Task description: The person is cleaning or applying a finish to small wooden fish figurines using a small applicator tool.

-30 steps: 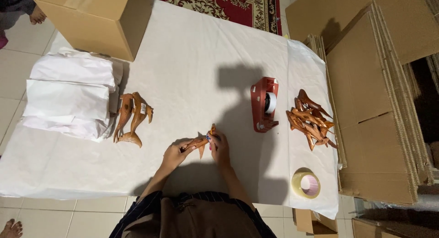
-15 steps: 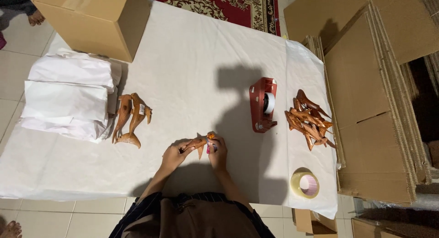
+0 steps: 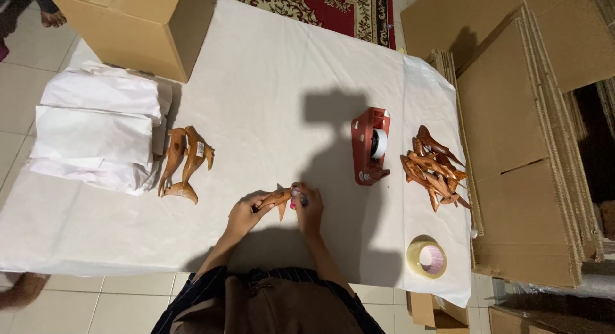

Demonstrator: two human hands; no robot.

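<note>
Nearest the camera, the person's dark striped top fills the bottom edge and hides the near rim of the white-covered tabletop. Just beyond it, the left hand has its fingers closed around a small wooden dolphin, held low over the white sheet near its front edge. The right hand pinches the dolphin's other end, where a small pink and blue thing shows between the fingers; it is too small to make out.

To the right lies a roll of clear tape, flat near the tabletop's corner. Farther on stands a red tape dispenser, and beside it a heap of wooden dolphins. To the left lie two more dolphins, one bearing a small white label, its print unreadable. Just beside them sits a stack of folded white paper.

At the far left corner stands a plain brown cardboard box, cut off at the top. Flattened cardboard sheets are stacked on the right.
</note>
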